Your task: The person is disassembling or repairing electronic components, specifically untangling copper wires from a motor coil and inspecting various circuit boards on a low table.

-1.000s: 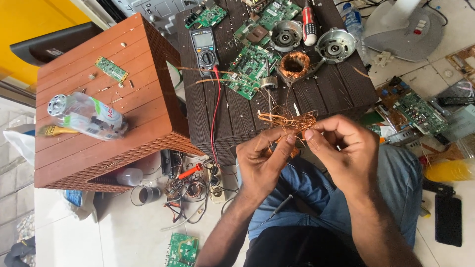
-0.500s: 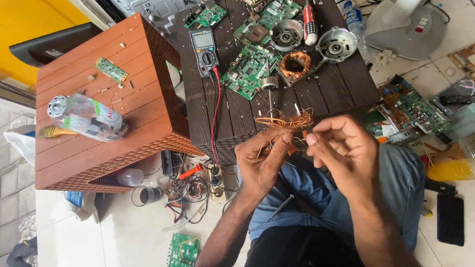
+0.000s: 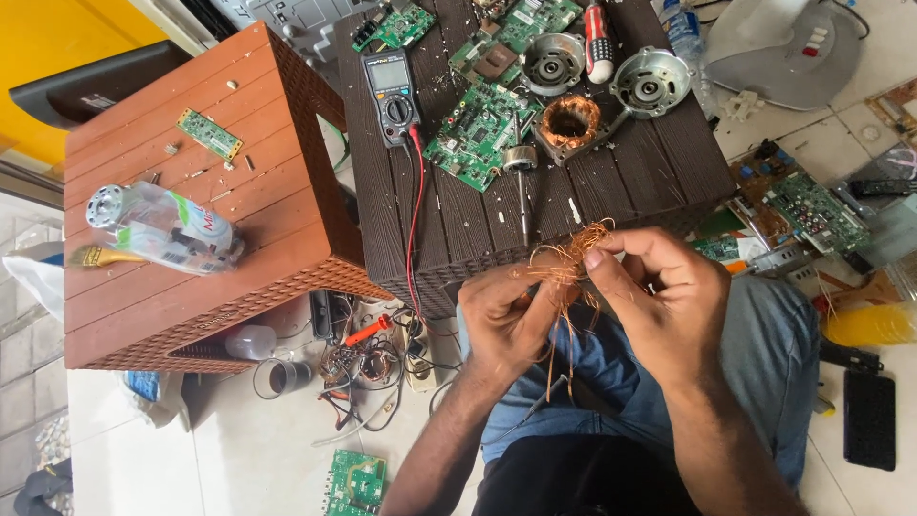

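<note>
1. Head view, hands: left hand (image 3: 506,320) and right hand (image 3: 659,296) meet over the lap, both pinching a tangle of copper wire (image 3: 564,263). Left fingers curl under the bundle. Right thumb and forefinger clamp its upper right edge, other fingers loosely bent.
2. Head view, wire: tangle sits between the two hands, just off the near edge of the dark table (image 3: 630,191), above the jeans. Loose strands hang down between the wrists.
3. Head view, change: a second ago both hands were closed tight together on the wire. Half a second ago the right hand had pulled slightly right. Now the right forefinger sits on top of the bundle and more strands dangle free. Reads as the coil being teased apart strand by strand; bundle looks looser, far from fully unwound.
4. Head view, table: stator (image 3: 569,122) with copper winding still in it, two motor housings (image 3: 650,84) (image 3: 552,62), rotor shaft (image 3: 522,182), green circuit boards (image 3: 475,134), multimeter (image 3: 392,91) with red lead (image 3: 413,229) running off the edge. None of it moved.
5. Head view, left: brown stool (image 3: 191,191) carries a crushed plastic bottle (image 3: 162,229), a small green board (image 3: 209,134) and a brush (image 3: 100,256). Unchanged.
6. Head view, floor: scrap boards, cables, a red-handled tool (image 3: 368,330). Untouched.
</note>
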